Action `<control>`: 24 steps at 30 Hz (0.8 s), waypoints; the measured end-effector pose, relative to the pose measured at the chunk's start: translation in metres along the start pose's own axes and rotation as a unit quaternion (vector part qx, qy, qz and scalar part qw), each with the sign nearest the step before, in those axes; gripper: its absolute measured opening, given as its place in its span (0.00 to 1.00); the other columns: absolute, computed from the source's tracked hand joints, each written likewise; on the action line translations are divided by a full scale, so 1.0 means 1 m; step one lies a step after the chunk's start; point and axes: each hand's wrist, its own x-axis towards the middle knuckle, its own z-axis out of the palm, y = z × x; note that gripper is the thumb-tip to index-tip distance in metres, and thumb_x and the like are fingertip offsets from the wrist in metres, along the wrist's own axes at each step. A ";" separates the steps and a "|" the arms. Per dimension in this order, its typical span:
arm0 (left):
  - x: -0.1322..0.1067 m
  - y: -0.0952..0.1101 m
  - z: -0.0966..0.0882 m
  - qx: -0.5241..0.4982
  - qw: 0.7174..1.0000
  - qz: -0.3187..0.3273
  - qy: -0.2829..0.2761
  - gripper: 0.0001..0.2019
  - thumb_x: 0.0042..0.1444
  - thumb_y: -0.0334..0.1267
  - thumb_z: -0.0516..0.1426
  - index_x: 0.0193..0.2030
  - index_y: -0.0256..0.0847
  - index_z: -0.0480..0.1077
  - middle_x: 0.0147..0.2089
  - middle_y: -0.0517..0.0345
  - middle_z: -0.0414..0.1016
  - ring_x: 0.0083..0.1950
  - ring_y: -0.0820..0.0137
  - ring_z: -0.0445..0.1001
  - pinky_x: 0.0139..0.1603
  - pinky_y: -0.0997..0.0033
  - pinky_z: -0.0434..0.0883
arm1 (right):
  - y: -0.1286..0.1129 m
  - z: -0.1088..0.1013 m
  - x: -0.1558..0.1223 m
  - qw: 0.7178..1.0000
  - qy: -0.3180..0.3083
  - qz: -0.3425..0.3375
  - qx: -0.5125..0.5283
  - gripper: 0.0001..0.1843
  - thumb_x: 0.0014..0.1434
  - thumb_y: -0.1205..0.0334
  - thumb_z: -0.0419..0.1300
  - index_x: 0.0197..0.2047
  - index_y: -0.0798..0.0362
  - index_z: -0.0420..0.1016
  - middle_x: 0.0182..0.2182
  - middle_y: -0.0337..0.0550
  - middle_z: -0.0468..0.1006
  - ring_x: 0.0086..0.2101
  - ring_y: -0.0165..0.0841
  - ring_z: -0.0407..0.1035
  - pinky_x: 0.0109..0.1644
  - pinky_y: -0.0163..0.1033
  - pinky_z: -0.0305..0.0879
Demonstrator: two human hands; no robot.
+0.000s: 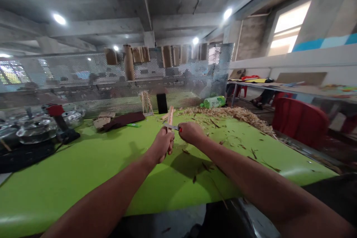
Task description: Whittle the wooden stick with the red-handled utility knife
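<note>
Nearest the camera, two bare forearms slant in over the green tabletop, meeting at mid-table. The left hand is clenched around the lower part of a pale wooden stick, which points up and away from the body. The right hand grasps the red handle of a knife, its blade laid across the stick just above the left fist. This looks like paring; to do it well, hold the stick firm, set the edge at a shallow angle, take thin strokes along the grain away from the left hand, and place that grip well behind the cutting line, since the blade sits close to it. Farther out, dark bark-like scraps dot the table, and a heap of curled wood shavings lines its far right side, near a green plastic bottle on its side. Beyond the stick stands a black slab, perhaps a phone; off left are a brown sheet and a red-and-black power drill. A perforated metal panel backs everything.
</note>
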 end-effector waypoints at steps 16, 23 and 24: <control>-0.015 0.017 0.012 0.041 0.999 -0.023 0.004 0.09 0.59 0.34 0.51 0.47 0.43 0.59 0.23 0.72 0.56 0.15 0.82 0.50 0.14 0.82 0.50 | 0.008 -0.003 0.001 0.999 0.019 -0.004 -0.039 0.18 0.64 0.61 0.49 0.44 0.53 0.81 0.36 0.54 0.82 0.36 0.38 0.77 0.39 0.37 0.66; -0.018 0.022 0.012 0.049 0.998 -0.035 0.004 0.13 0.59 0.35 0.51 0.52 0.41 0.60 0.23 0.71 0.56 0.16 0.81 0.51 0.14 0.82 0.51 | 0.009 -0.001 0.003 1.000 0.023 0.004 -0.021 0.19 0.65 0.58 0.50 0.44 0.55 0.81 0.37 0.57 0.82 0.39 0.40 0.76 0.42 0.37 0.66; -0.017 0.021 0.011 0.051 0.998 -0.034 0.001 0.14 0.60 0.36 0.51 0.52 0.41 0.60 0.23 0.71 0.56 0.16 0.81 0.51 0.15 0.82 0.51 | 0.008 0.001 0.004 1.000 0.026 0.001 -0.018 0.19 0.65 0.58 0.50 0.44 0.55 0.81 0.37 0.57 0.82 0.39 0.40 0.76 0.42 0.38 0.66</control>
